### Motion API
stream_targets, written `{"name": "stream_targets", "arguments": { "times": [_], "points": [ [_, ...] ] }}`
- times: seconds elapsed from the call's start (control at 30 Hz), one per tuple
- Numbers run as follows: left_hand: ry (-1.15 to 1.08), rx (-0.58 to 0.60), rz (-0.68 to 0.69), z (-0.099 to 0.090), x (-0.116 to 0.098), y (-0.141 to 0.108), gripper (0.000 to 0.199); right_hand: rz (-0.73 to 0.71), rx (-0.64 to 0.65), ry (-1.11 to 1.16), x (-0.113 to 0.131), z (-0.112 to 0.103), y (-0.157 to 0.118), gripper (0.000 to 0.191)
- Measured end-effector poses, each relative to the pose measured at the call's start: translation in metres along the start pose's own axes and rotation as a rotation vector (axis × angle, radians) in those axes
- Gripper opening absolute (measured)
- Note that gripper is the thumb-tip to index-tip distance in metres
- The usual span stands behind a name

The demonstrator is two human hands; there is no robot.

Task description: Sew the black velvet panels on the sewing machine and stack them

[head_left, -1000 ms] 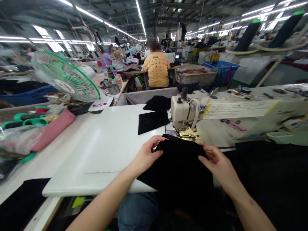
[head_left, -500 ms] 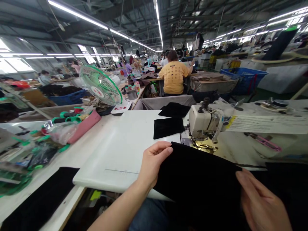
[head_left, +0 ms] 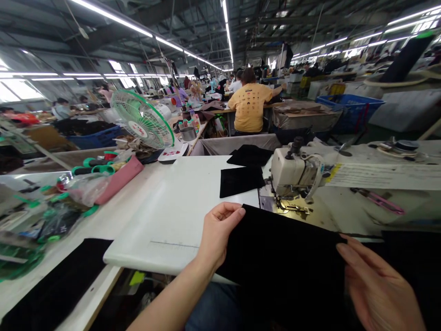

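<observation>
A piece of black fabric (head_left: 282,257) hangs between my two hands at the front edge of the sewing table. My left hand (head_left: 220,232) pinches its upper left corner between thumb and fingers. At its upper right corner my right hand (head_left: 375,276) is closed on the cloth. The fabric's top edge is stretched fairly straight, sloping down to the right. Just beyond it stands the white sewing machine (head_left: 292,170), its lit presser foot (head_left: 289,208) close to that edge. Two smaller black fabric pieces (head_left: 241,182) lie on the white tabletop (head_left: 165,207) left of the machine head.
Another black fabric strip (head_left: 58,280) lies on the left side table. Thread spools (head_left: 99,166), a pink pouch (head_left: 120,179) and plastic bags are heaped there. A green-rimmed fan (head_left: 141,119) stands behind. Pink-handled snips (head_left: 382,202) lie under the machine arm. A person in yellow (head_left: 250,103) sits ahead.
My right hand has shifted slightly, and its fingers now show closer around the fabric's corner. My left hand keeps its pinch nearly in place. The person ahead has stretched an arm to the right.
</observation>
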State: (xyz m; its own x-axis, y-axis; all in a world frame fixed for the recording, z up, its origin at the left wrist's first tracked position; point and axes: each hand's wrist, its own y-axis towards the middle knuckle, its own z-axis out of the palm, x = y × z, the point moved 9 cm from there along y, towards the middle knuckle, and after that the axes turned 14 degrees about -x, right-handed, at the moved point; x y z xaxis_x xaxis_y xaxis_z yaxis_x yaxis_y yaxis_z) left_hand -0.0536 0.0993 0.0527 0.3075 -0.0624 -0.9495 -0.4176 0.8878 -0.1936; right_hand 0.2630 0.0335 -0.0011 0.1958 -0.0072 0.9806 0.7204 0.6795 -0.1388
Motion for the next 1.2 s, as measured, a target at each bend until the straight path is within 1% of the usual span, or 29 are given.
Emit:
{"name": "stream_targets", "arguments": {
  "times": [0.07,0.1,0.17,0.23,0.3,0.4,0.57,0.67,0.73,0.77,0.8,0.83,0.87,0.9,0.93,0.97,1.0,1.03,1.07,1.1,1.13,1.2],
  "points": [
    [0.008,-0.004,0.004,0.000,0.000,0.003,0.024,0.073,-0.085,0.049,-0.002,-0.004,-0.002,0.038],
    [0.011,-0.003,-0.001,0.000,0.000,0.004,0.025,0.085,-0.103,0.066,-0.001,-0.003,-0.004,0.038],
    [0.014,-0.005,-0.019,-0.001,0.001,0.008,0.027,0.039,-0.068,0.070,0.005,0.002,-0.008,0.036],
    [0.005,-0.020,-0.034,-0.003,0.000,0.012,0.031,-0.020,-0.002,0.055,0.011,0.010,-0.010,0.031],
    [-0.004,-0.033,-0.047,-0.006,0.001,0.016,0.033,-0.050,0.050,0.046,0.014,0.016,-0.010,0.026],
    [0.001,-0.035,-0.073,-0.009,0.002,0.017,0.035,-0.028,0.055,0.061,0.014,0.018,-0.008,0.025],
    [0.029,-0.045,-0.073,-0.013,0.003,0.011,0.036,0.055,0.051,0.106,0.008,0.022,-0.007,0.030],
    [0.067,-0.032,-0.082,-0.015,0.003,0.006,0.036,0.061,0.063,0.114,0.005,0.025,-0.004,0.030],
    [0.107,-0.018,-0.069,-0.014,-0.004,0.005,0.035,0.045,0.065,0.112,0.005,0.026,-0.002,0.030],
    [0.126,-0.012,-0.043,-0.013,-0.011,0.006,0.033,0.043,0.070,0.115,0.006,0.026,-0.002,0.030],
    [0.151,-0.001,0.012,-0.010,-0.021,0.009,0.032,0.035,0.089,0.111,0.007,0.027,-0.003,0.029],
    [0.196,0.017,0.101,-0.004,-0.034,0.012,0.029,0.009,0.126,0.088,0.008,0.029,-0.006,0.028],
    [0.266,0.045,0.220,0.006,-0.049,0.015,0.025,-0.042,0.184,0.040,0.010,0.032,-0.012,0.024],
    [0.362,0.089,0.356,0.020,-0.061,0.019,0.019,-0.115,0.262,-0.031,0.012,0.035,-0.020,0.020],
    [0.478,0.153,0.489,0.038,-0.067,0.021,0.013,-0.205,0.355,-0.116,0.013,0.039,-0.031,0.015],
    [0.602,0.231,0.601,0.058,-0.066,0.024,0.008,-0.303,0.450,-0.198,0.011,0.043,-0.043,0.011],
    [0.710,0.325,0.667,0.079,-0.057,0.027,0.006,-0.396,0.533,-0.261,0.007,0.044,-0.056,0.010],
    [0.783,0.427,0.694,0.098,-0.041,0.031,0.009,-0.472,0.592,-0.295,0.002,0.044,-0.067,0.011],
    [0.821,0.511,0.687,0.113,-0.022,0.036,0.012,-0.541,0.626,-0.309,-0.004,0.041,-0.076,0.012],
    [0.846,0.568,0.656,0.125,-0.001,0.041,0.015,-0.610,0.635,-0.314,-0.009,0.037,-0.081,0.013],
    [0.856,0.589,0.641,0.134,0.016,0.045,0.017,-0.685,0.625,-0.317,-0.013,0.033,-0.086,0.014],
    [0.858,0.597,0.621,0.143,0.044,0.051,0.019,-0.837,0.604,-0.346,-0.017,0.025,-0.091,0.021]
  ]
}}
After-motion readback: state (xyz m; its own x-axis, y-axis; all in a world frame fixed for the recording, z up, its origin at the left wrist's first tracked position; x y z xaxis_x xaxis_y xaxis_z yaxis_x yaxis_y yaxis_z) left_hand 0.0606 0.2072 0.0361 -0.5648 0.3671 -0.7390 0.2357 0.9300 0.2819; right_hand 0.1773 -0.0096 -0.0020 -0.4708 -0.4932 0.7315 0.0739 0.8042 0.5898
